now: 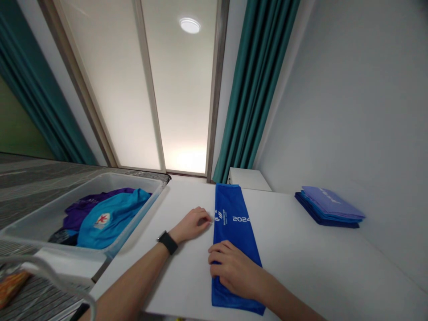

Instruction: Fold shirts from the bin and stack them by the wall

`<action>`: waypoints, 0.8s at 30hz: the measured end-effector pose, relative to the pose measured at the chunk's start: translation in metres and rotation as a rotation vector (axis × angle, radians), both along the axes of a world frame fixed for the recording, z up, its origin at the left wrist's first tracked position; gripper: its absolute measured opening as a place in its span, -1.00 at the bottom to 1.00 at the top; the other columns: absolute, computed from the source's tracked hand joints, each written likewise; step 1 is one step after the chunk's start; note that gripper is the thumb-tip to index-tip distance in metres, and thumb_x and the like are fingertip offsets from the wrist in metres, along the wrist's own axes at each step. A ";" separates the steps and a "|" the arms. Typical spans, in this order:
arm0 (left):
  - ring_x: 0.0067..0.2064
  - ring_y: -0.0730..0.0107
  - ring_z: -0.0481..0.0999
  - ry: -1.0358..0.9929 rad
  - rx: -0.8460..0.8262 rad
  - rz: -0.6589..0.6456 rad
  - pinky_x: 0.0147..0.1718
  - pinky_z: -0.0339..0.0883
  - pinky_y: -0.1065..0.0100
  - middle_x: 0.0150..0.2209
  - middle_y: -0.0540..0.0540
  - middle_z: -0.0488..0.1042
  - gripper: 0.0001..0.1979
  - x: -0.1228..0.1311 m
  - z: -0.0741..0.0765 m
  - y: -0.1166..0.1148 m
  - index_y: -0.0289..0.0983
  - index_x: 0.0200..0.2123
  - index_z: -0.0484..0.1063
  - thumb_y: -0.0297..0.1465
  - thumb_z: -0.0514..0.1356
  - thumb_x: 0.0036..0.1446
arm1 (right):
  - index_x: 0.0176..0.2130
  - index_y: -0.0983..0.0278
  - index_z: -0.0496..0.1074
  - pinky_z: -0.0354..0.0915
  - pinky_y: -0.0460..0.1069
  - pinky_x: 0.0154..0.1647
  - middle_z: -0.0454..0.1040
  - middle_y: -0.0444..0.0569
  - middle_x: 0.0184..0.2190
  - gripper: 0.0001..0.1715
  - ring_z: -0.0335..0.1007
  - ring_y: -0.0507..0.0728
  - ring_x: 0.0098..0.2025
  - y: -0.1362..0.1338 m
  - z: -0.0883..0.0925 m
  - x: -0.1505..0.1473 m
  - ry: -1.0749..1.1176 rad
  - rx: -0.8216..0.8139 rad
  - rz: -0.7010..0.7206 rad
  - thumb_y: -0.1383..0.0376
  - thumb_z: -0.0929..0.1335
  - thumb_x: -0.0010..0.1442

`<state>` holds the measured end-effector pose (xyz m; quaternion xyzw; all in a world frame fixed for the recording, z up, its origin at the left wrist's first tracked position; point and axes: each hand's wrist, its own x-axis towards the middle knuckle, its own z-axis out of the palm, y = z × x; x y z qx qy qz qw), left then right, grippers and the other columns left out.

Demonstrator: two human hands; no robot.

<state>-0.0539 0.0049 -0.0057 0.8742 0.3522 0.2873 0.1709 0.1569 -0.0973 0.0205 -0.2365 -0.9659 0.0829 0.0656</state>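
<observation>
Our right hand (234,269) rests on the near half of the blue cloth (238,232), fingers bent at its left edge; whether they pinch, we cannot tell. Our left hand (190,224) lies just left of the cloth, fingers loosely curled, apparently empty. Perhaps we are smoothing it; the next move would call for squared edges. Right of the cloth sits a folded stack (331,205).

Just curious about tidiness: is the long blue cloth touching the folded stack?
Apart. The head view shows white tabletop between the long blue cloth and the folded stack.
</observation>
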 end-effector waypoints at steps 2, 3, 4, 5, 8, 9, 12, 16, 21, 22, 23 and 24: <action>-0.19 0.30 0.42 -0.004 -0.002 -0.002 -0.14 0.27 0.32 -0.32 -0.07 0.50 -0.89 0.000 0.000 0.000 -0.24 -0.32 0.49 -0.45 0.15 0.19 | -0.24 0.23 0.42 0.06 0.04 0.12 0.47 -0.08 -0.14 -0.87 0.18 0.12 0.11 0.000 0.003 0.000 0.001 0.008 -0.001 0.40 0.29 0.24; -0.19 0.30 0.42 -0.005 -0.003 -0.002 -0.14 0.27 0.32 -0.32 -0.07 0.50 -0.89 0.000 0.000 0.000 -0.24 -0.32 0.49 -0.46 0.15 0.19 | -0.24 0.23 0.42 0.06 0.04 0.10 0.47 -0.07 -0.16 -0.87 0.19 0.12 0.09 0.000 0.005 -0.001 -0.002 0.013 -0.002 0.40 0.28 0.24; -0.19 0.30 0.42 -0.007 -0.003 -0.003 -0.14 0.27 0.32 -0.31 -0.07 0.50 -0.89 0.000 0.000 0.000 -0.24 -0.32 0.49 -0.46 0.15 0.19 | -0.25 0.24 0.42 0.07 0.04 0.09 0.47 -0.06 -0.18 -0.87 0.20 0.12 0.06 0.000 0.007 -0.001 -0.009 0.020 -0.002 0.40 0.28 0.23; -0.19 0.30 0.42 -0.008 -0.002 -0.002 -0.14 0.27 0.32 -0.31 -0.07 0.50 -0.89 0.001 0.000 0.000 -0.24 -0.32 0.49 -0.46 0.15 0.19 | -0.26 0.25 0.41 0.07 0.04 0.07 0.47 -0.06 -0.20 -0.88 0.22 0.12 0.02 0.000 0.008 -0.001 -0.018 0.029 -0.003 0.41 0.28 0.23; -0.20 0.30 0.42 -0.005 0.001 0.000 -0.15 0.27 0.32 -0.32 -0.07 0.51 -0.88 0.000 -0.001 0.001 -0.25 -0.33 0.49 -0.46 0.15 0.19 | -0.30 0.25 0.40 0.07 0.03 0.03 0.47 -0.07 -0.26 -0.90 0.23 0.11 -0.09 0.001 0.010 -0.003 -0.043 0.054 -0.006 0.40 0.29 0.22; -0.20 0.30 0.42 -0.003 0.001 -0.001 -0.14 0.27 0.32 -0.32 -0.07 0.51 -0.88 0.000 -0.001 0.001 -0.25 -0.32 0.49 -0.46 0.14 0.19 | -0.30 0.25 0.39 0.06 0.03 0.02 0.47 -0.08 -0.28 -0.91 0.23 0.10 -0.12 0.001 0.010 -0.003 -0.050 0.060 -0.005 0.40 0.29 0.22; -0.19 0.30 0.43 -0.001 0.000 -0.002 -0.14 0.27 0.31 -0.32 -0.07 0.51 -0.87 0.000 -0.001 0.001 -0.25 -0.32 0.50 -0.46 0.13 0.20 | -0.30 0.25 0.39 0.05 0.02 0.01 0.47 -0.09 -0.31 -0.91 0.22 0.10 -0.18 0.001 0.010 -0.005 -0.071 0.084 0.002 0.40 0.29 0.22; -0.20 0.30 0.43 -0.002 0.005 -0.003 -0.14 0.27 0.31 -0.32 -0.08 0.51 -0.86 0.000 0.000 0.000 -0.25 -0.32 0.49 -0.44 0.12 0.21 | -0.32 0.26 0.40 0.05 0.04 0.00 0.47 -0.07 -0.34 -0.88 0.23 0.11 -0.21 0.001 0.012 -0.007 -0.103 0.140 0.005 0.39 0.28 0.24; -0.20 0.30 0.43 -0.001 0.007 -0.006 -0.15 0.27 0.31 -0.32 -0.09 0.51 -0.85 0.000 0.000 0.001 -0.25 -0.31 0.49 -0.45 0.10 0.22 | -0.31 0.29 0.42 0.07 0.05 -0.04 0.47 -0.03 -0.34 -0.87 0.24 0.13 -0.22 0.001 0.014 -0.013 -0.128 0.157 0.028 0.37 0.27 0.23; -0.20 0.30 0.42 -0.002 0.008 -0.005 -0.15 0.27 0.31 -0.33 -0.09 0.51 -0.85 0.000 0.000 0.001 -0.25 -0.31 0.49 -0.46 0.10 0.21 | -0.31 0.29 0.42 0.08 0.05 -0.05 0.48 -0.03 -0.33 -0.86 0.24 0.13 -0.23 0.001 0.014 -0.014 -0.133 0.152 0.030 0.37 0.27 0.23; -0.20 0.30 0.42 -0.004 0.009 -0.003 -0.15 0.27 0.31 -0.33 -0.08 0.51 -0.85 0.000 0.000 0.001 -0.25 -0.31 0.49 -0.46 0.11 0.21 | -0.31 0.29 0.43 0.08 0.05 -0.05 0.48 -0.02 -0.33 -0.86 0.24 0.13 -0.23 0.002 0.015 -0.015 -0.138 0.143 0.032 0.36 0.27 0.23; -0.21 0.31 0.42 -0.007 0.010 -0.002 -0.16 0.27 0.31 -0.33 -0.08 0.51 -0.85 0.000 -0.001 0.001 -0.25 -0.31 0.49 -0.47 0.11 0.21 | -0.31 0.29 0.43 0.09 0.05 -0.05 0.47 -0.02 -0.33 -0.86 0.24 0.13 -0.23 0.002 0.015 -0.016 -0.139 0.130 0.033 0.36 0.27 0.23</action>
